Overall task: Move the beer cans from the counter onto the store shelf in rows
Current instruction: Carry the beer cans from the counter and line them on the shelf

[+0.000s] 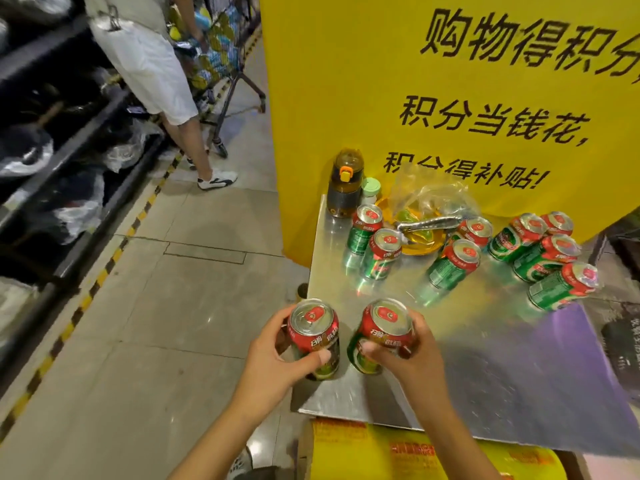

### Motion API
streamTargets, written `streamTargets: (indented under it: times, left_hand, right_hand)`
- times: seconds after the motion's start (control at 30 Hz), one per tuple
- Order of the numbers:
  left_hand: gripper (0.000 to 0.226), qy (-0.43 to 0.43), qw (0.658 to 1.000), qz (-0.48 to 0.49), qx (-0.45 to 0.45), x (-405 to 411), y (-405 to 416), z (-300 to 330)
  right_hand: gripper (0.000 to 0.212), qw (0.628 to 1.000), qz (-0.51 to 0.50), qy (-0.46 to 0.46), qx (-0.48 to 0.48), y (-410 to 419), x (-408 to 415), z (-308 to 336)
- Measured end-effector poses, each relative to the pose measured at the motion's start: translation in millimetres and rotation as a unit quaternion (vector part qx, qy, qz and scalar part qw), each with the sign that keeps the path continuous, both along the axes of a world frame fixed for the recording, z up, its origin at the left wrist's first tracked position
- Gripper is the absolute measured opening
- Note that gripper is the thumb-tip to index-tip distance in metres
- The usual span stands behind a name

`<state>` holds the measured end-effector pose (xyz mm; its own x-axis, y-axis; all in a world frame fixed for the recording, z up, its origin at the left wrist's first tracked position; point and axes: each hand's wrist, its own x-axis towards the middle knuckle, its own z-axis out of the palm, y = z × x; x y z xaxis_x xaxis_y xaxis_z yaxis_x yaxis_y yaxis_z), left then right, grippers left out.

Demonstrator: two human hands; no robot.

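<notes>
Eight cans (453, 268) on steel counter (502, 358), tiled aisle (156, 306).

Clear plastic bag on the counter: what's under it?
Under the plastic bag sits a yellow plate with metal tongs lying across it. Something green-yellow shows through the bag, but I can't tell what. The plate's far side is covered.

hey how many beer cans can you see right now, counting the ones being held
10. One in the left hand, one in the right hand; two by the bottle; two mid-counter; four clustered right. Others may be hidden.
</notes>
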<state>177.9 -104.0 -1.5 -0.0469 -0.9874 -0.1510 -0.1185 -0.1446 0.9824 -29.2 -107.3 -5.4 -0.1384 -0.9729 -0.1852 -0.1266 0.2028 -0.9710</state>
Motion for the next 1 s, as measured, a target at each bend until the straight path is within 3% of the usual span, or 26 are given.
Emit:
streamTargets:
  times: [0.2, 0.4, 0.5, 0.67, 1.0]
  left_hand:
    - [0.069, 0.066, 0.986, 0.15, 0.031, 83, 46, 29]
    - [0.055, 0.042, 0.95, 0.307, 0.036, 201, 104, 54]
    - [0.063, 0.024, 0.928, 0.373, 0.019, 260, 139, 63]
    - [0.05, 0.012, 0.875, 0.483, -0.005, 341, 194, 75]
    - [0.049, -0.028, 0.777, 0.628, -0.035, 461, 229, 86]
  right_hand:
    - [0.054, 0.993, 0.086, -0.077, -0.002, -5, 77, 26]
    - [0.059, 0.977, 0.195, -0.085, -0.005, 6, 208, 54]
    - [0.063, 0.963, 0.255, -0.086, -0.02, 16, 279, 58]
    - [0.076, 0.928, 0.361, -0.086, -0.029, 35, 390, 67]
    - [0.066, 0.836, 0.541, -0.085, -0.029, 27, 570, 89]
